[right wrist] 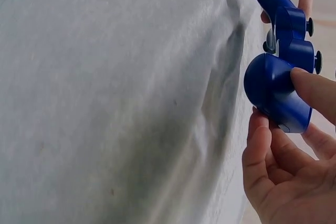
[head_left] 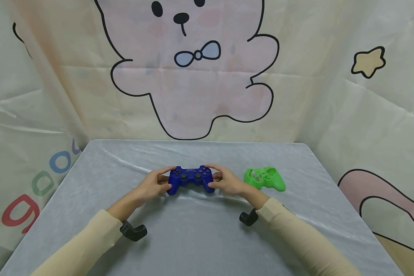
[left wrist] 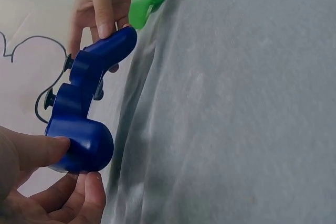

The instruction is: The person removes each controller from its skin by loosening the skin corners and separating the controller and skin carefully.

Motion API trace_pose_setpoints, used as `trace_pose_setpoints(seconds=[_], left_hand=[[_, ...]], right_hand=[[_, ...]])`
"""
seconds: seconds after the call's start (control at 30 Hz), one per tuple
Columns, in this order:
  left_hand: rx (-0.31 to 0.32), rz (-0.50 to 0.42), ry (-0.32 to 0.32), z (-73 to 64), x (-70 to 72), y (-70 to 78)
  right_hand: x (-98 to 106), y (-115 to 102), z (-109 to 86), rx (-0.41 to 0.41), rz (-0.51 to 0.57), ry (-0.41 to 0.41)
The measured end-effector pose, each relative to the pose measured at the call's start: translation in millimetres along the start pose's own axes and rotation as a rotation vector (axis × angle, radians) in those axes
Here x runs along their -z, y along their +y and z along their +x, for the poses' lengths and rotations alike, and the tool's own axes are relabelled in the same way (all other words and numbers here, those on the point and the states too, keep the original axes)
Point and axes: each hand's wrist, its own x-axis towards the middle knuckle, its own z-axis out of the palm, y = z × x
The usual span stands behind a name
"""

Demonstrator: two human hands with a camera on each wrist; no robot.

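A blue game controller (head_left: 191,177) is held between both hands near the middle of the table, its buttons and two thumbsticks facing up. My left hand (head_left: 153,184) grips its left end, with the thumb on the handle and fingers curled beneath, as the left wrist view shows. On the opposite end, my right hand (head_left: 229,181) holds the right handle the same way, its thumb (right wrist: 315,90) pressing the near side. To the right of the right hand lies a green controller-shaped cover (head_left: 265,178) with openings in its top.
A grey-blue cloth (head_left: 200,237) with wrinkles covers the table. Printed curtains (head_left: 289,103) stand behind it and along both sides. A dark wrist camera (head_left: 133,231) hangs at the left cuff, another wrist camera (head_left: 248,217) at the right cuff.
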Motion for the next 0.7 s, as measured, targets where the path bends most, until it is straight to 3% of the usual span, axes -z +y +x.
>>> trace_pose_setpoints(seconds=[0.33, 0.53, 0.7], left_hand=[[-0.004, -0.019, -0.008, 8.6, -12.3, 7.0], [-0.007, -0.020, -0.001, 13.4, -21.6, 9.5], [-0.037, -0.020, 0.012, 17.6, -29.5, 10.6]], right_hand=[[17, 6, -9.0, 0.042, -0.021, -0.025], [24, 7, -15.4, 0.025, 0.031, -0.034], [31, 8, -20.0, 0.011, 0.006, -0.034]])
